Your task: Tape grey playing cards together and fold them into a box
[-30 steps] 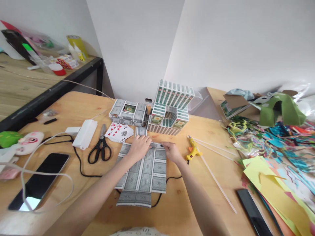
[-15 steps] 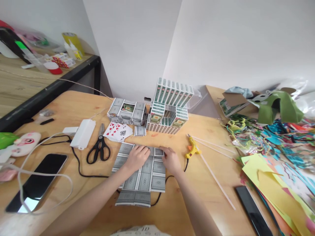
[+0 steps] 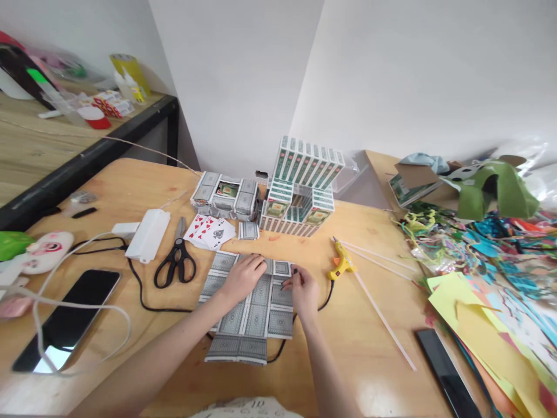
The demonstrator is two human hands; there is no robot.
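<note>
A flat sheet of joined face-down playing cards (image 3: 256, 316) lies on the wooden table in front of me. My left hand (image 3: 243, 277) rests on its upper middle, fingers curled and pressing down on the cards. My right hand (image 3: 302, 292) sits at the sheet's upper right, fingertips pinching at the edge of a card. A loose face-down card (image 3: 249, 230) lies just beyond the sheet. Face-up cards (image 3: 209, 231) are fanned to the left of it.
Black scissors (image 3: 176, 264), a white adapter (image 3: 148, 235) with black cable and a phone (image 3: 65, 319) lie left. A yellow glue gun (image 3: 340, 262) and glue sticks (image 3: 379, 313) lie right. Card-box structures (image 3: 301, 191) stand behind. Coloured paper (image 3: 487, 313) and another phone (image 3: 448, 371) fill the right.
Both hands have drawn back toward me along the card sheet. My right hand has moved from the top edge down onto the sheet's right column.
</note>
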